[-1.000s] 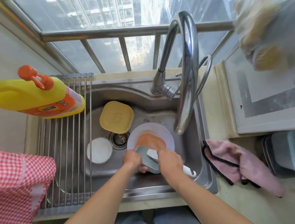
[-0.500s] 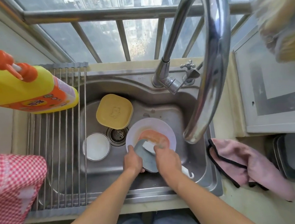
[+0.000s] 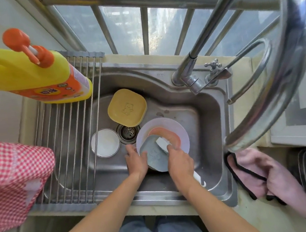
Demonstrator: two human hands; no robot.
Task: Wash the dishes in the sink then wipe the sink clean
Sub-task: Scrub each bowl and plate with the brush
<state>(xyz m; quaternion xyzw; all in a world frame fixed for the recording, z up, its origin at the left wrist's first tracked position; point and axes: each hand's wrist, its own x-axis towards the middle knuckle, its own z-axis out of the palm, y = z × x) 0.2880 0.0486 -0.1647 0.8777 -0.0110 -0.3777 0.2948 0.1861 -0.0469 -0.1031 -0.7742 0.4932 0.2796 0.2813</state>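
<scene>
Two bare forearms reach into a stainless-steel sink [image 3: 203, 121] from six o'clock. The left hand [image 3: 137, 161] grips the nine-o'clock edge of a blue-grey square plate [image 3: 154, 159], fingers curled around its rim. The right hand [image 3: 180, 163] closes around a white-handled dish brush [image 3: 163, 143], its head pressed on the plate's surface at two o'clock and the handle's tail showing below the wrist at five o'clock. The hands sit close together, the plate between them.

Under the blue-grey plate lies an orange plate [image 3: 171, 134], stacked on a pale round plate [image 3: 181, 131]. At ten o'clock from the hands, a small white round dish [image 3: 105, 142] rests beside the drain [image 3: 128, 132]; a yellow square plate [image 3: 127, 107] embossed with a bear leans at twelve o'clock.

A roll-up rack [image 3: 69, 145] of steel rods spans the sink's left side, bearing a yellow detergent bottle [image 3: 27, 73] with an orange pump. A pink cloth [image 3: 267, 177] with black trim drapes the counter at three o'clock. A curved chrome faucet [image 3: 280, 61] arches overhead before a barred window [image 3: 147, 29].
</scene>
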